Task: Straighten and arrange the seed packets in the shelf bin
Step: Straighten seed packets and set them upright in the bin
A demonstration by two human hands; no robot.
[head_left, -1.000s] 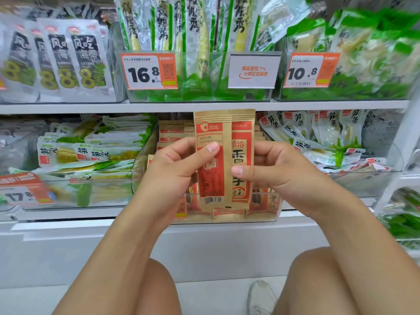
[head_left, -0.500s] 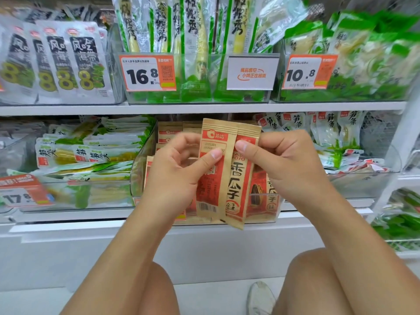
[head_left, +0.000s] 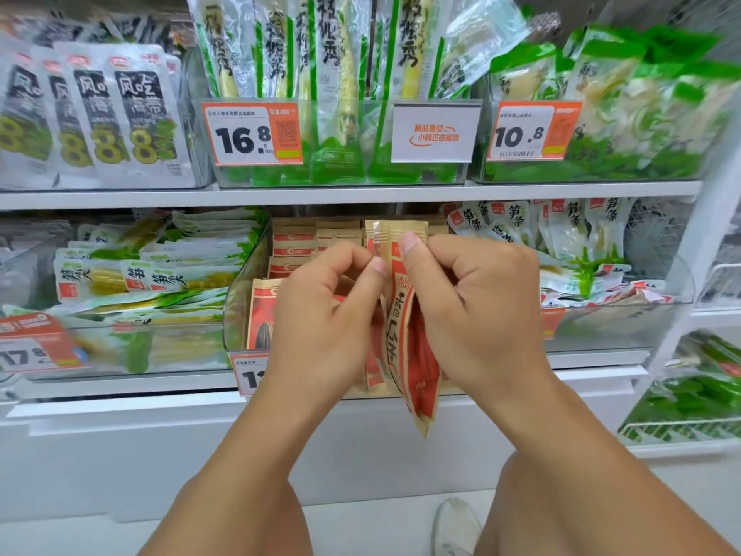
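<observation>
- The left hand has its fingers curled, thumb and fingers pinching the left edge of the tan and red paper seed packets held upright in front of the shelf.
- The right hand pinches the same packets from the right, thumb tip pressed near their top edge, fingers curled round the back.
- The held packets stand on end, pressed together between the two hands, lower ends hanging below the shelf edge.
- Behind the hands sits the clear plastic shelf bin on the lower shelf, with more tan seed packets standing in rows inside.
- One packet with a sunflower-seed picture leans at the bin's front left.
- A white and orange price tag is partly covered by the left wrist.
</observation>
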